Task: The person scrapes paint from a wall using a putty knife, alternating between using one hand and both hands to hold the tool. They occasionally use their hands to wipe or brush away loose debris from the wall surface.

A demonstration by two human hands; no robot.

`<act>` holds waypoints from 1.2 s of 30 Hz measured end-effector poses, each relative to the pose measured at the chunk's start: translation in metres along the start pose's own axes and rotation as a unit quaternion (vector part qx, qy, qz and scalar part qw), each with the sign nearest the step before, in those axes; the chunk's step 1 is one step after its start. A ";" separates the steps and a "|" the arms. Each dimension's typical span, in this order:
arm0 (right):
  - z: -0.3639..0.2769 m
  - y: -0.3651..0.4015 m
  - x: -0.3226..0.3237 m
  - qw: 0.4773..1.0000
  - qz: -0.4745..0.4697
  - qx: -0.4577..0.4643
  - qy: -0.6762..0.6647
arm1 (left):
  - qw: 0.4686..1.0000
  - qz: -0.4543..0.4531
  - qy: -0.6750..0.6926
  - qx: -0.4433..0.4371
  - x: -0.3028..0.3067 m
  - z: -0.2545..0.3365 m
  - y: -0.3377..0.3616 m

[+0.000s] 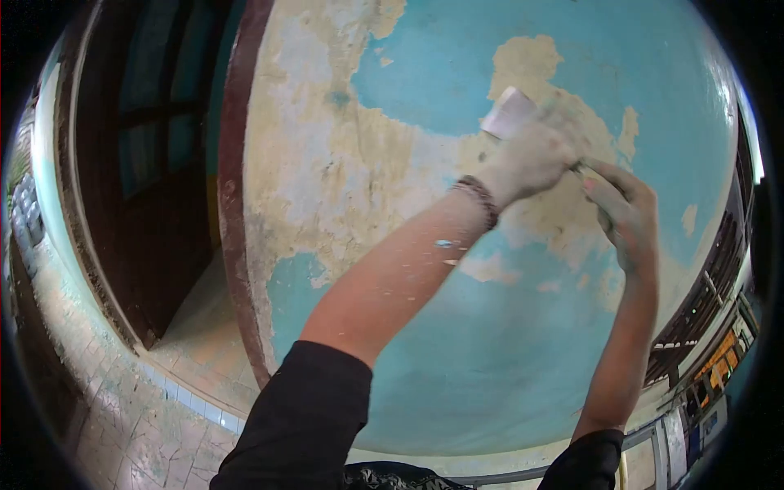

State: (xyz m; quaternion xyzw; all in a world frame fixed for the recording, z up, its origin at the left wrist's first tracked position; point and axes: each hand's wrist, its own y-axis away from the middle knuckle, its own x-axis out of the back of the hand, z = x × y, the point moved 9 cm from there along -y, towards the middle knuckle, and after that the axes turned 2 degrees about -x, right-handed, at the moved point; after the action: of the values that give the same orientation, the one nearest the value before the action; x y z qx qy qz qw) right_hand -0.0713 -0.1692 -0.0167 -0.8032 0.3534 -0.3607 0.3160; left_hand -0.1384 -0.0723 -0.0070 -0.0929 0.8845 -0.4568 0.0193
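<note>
My left hand, dusty and blurred, is closed around a paint scraper, whose flat pale blade lies at the wall. Most of the handle is hidden in the fist. Close against its right side, my right hand has its fingers pinched together, seemingly on the end of the handle. Around the blade, blue paint has come off in ragged patches, baring a cream layer. A beaded bracelet circles my left wrist. Small paint flakes show in front of my left forearm.
On the left, a dark door stands inside a doorway with a maroon frame. Paint debris lies on the tiled floor. Metal railing and dark slats stand at the right edge.
</note>
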 end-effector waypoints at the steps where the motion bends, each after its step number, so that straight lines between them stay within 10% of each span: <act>1: -0.007 -0.005 -0.004 1.000 0.007 -0.002 0.002 | 1.000 0.020 -0.006 0.005 0.007 -0.011 0.003; 10: -0.028 -0.025 0.007 0.986 -0.010 0.156 0.062 | 0.998 0.004 -0.050 0.045 0.004 -0.005 -0.011; 14: -0.009 -0.034 0.034 0.997 0.008 0.004 0.077 | 0.991 0.044 -0.126 0.016 -0.012 -0.002 -0.030; 19: -0.074 -0.043 0.014 0.973 0.008 0.192 0.131 | 0.996 0.031 -0.072 0.036 0.026 -0.038 -0.031; 26: -0.021 -0.066 0.048 0.988 -0.033 0.053 0.144 | 0.994 -0.020 -0.108 0.021 -0.015 -0.026 -0.054; 30: -0.063 -0.070 0.017 0.976 0.014 0.204 0.080 | 0.998 -0.027 -0.062 0.019 0.016 -0.070 -0.059; 32: -0.071 -0.073 0.022 0.974 0.015 0.212 0.082 | 0.984 -0.175 -0.005 0.037 0.021 -0.058 -0.065; 34: -0.059 -0.078 0.025 0.973 -0.028 0.199 0.117 | 0.984 -0.097 -0.066 0.134 0.023 -0.051 -0.063; 36: -0.045 -0.081 0.033 0.979 -0.055 0.175 0.092 | 0.989 -0.027 -0.138 0.053 0.016 -0.036 -0.061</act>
State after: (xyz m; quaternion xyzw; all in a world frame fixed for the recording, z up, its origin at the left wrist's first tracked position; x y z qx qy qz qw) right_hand -0.0636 -0.1621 0.0813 -0.7172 0.2671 -0.5061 0.3976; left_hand -0.1494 -0.0808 0.0637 -0.1773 0.8450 -0.4863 0.1340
